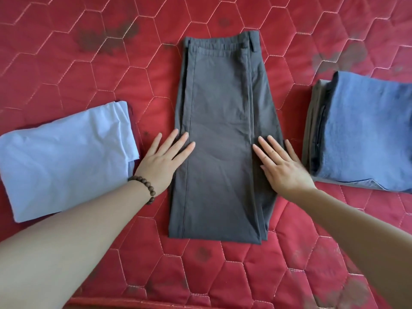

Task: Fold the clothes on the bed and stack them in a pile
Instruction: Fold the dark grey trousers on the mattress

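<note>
Dark grey trousers [220, 134] lie lengthwise on the red quilted bed [89, 63], folded leg on leg, waistband at the far end. My left hand [163, 162] lies flat with straight fingers on the trousers' left edge, a brown bead bracelet on its wrist. My right hand [282, 166] presses flat on the right edge, fingers spread. A folded pale blue garment [64, 159] sits to the left. On the right, a folded blue garment [365, 132] tops a pile, with a grey-brown folded piece [308, 121] under it.
The mattress has dark stains at the far left [104, 39], at the far right [341, 54] and near the front [202, 253]. Its front edge [133, 303] runs along the bottom of the view.
</note>
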Tool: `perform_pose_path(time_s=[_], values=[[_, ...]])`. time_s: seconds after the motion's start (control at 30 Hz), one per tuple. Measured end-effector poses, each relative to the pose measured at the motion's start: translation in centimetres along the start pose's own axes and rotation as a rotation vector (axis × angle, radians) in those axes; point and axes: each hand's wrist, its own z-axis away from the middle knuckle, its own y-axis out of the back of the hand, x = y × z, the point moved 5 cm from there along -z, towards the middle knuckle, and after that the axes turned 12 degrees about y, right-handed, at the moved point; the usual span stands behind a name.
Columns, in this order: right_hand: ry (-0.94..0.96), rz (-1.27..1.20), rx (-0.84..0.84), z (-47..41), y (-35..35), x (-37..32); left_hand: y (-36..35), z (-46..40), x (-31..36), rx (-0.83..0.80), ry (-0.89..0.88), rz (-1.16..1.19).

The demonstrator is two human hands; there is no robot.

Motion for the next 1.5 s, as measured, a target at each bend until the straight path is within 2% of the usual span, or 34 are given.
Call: perform_pose_path(time_s=[0.1,0.17,0.37,0.43,0.57,0.73,0.8,0.87,0.9,0.97,1.0,1.07,1.13,1.17,1.3,1.5], values=[[0.095,0.034,-0.045,2.2,1.1,-0.1,0.4,1.2,0.7,0.023,-0.210,-0.079],[0.145,0.072,-0.093,3.3,1.4,-0.4,0.3,1.7,0.7,-0.020,-0.289,-0.096],[0.138,0.091,-0.111,4.1,1.0,-0.7,-0.8,1.4,-0.7,-0.248,-0.321,-0.060],[0.165,0.096,-0.119,3.1,0.8,-0.8,-0.8,1.3,-0.7,-0.262,-0.324,-0.053],[0.279,0.100,-0.124,0.3,0.9,-1.9,-0.4,1.1,-0.6,-0.182,-0.346,-0.051],[0.317,-0.059,-0.177,-1.8,1.4,-2.5,0.0,-0.5,1.0,-0.251,-0.288,-0.008],[0.258,-0.271,-0.207,-2.1,1.9,-2.2,0.9,-1.0,1.5,-0.298,-0.248,0.066],[0.120,-0.616,-0.201,-2.2,3.0,-1.7,2.1,-1.0,1.6,-0.388,-0.168,0.290],[0.025,-0.764,-0.154,-2.3,4.0,-1.3,2.5,-1.0,1.3,-0.462,-0.063,0.492],[-0.133,-0.943,-0.068,-2.4,5.8,0.3,3.1,-1.4,0.1,-0.580,0.265,0.898],[-0.214,-1.020,-0.044,-2.7,6.3,1.3,3.5,-1.9,-0.6,-0.570,0.421,1.029],[-0.427,-1.178,0.009,-3.9,6.7,3.3,4.3,-3.6,-2.2,-0.417,0.643,1.156],[-0.625,-1.362,0.148,-5.5,5.9,4.6,5.0,-5.4,-3.1,-0.205,0.719,1.159],[-0.724,-1.433,0.196,-6.2,5.2,4.8,4.8,-6.1,-3.1,-0.171,0.754,1.173],[-0.923,-1.450,0.237,-6.8,1.6,4.6,2.5,-7.4,-2.1,-0.232,0.806,1.190],[-0.869,-1.116,0.425,-5.9,1.9,5.5,3.2,-8.7,-2.9,-0.078,0.768,1.149]])
